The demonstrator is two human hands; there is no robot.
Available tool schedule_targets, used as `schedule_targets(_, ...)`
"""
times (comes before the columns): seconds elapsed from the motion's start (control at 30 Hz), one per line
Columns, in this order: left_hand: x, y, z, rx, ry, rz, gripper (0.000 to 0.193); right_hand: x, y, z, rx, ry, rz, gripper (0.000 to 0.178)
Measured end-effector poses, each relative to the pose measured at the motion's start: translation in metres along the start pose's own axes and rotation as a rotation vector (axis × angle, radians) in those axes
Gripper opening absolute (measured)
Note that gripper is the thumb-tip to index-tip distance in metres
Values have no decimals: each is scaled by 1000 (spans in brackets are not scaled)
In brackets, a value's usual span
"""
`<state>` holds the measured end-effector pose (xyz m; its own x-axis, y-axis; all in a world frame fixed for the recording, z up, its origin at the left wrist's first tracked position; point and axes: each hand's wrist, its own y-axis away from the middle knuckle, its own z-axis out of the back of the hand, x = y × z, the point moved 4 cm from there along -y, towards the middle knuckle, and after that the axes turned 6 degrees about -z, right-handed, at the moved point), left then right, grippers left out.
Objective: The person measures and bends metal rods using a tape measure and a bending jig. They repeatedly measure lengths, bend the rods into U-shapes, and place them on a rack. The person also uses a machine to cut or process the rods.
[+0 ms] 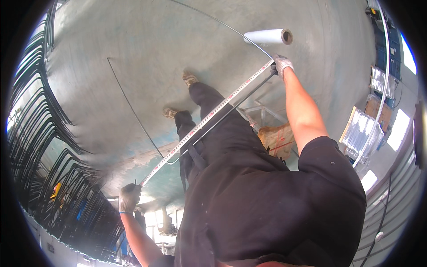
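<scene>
A white tape measure blade (206, 119) is pulled out diagonally across my front, from lower left to upper right. My left hand (130, 198), in a pale work glove, is closed round the tape measure at its lower end; the case is mostly hidden by the fingers. At the upper end my right hand (283, 66), gloved too, grips a thin dark bent metal rod (235, 106) at its corner, with the tape's end against it. One straight length of the rod runs beside the tape. Its two arms stretch away over the floor, one from each corner.
A white roll of sheet material (267, 37) lies on the grey floor (133, 31) beyond my right hand. Many bent black rods (49, 133) hang in a dense row at left. Wrapped silvery bundles (361, 132) stand at right. A brown piece (276, 141) lies beside my legs.
</scene>
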<state>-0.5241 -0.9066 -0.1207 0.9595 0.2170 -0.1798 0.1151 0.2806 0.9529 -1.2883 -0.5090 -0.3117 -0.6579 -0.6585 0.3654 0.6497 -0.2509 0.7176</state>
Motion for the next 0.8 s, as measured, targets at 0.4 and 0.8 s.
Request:
schedule_targets(0.4, 30, -72, -20, -57, -182, -183, 43, 6, -45, 11, -92, 532, 79, 39)
schedule_targets(0.8, 28, -135, -59, 61, -187, 15, 43, 6, -69, 15, -9, 37, -274, 32)
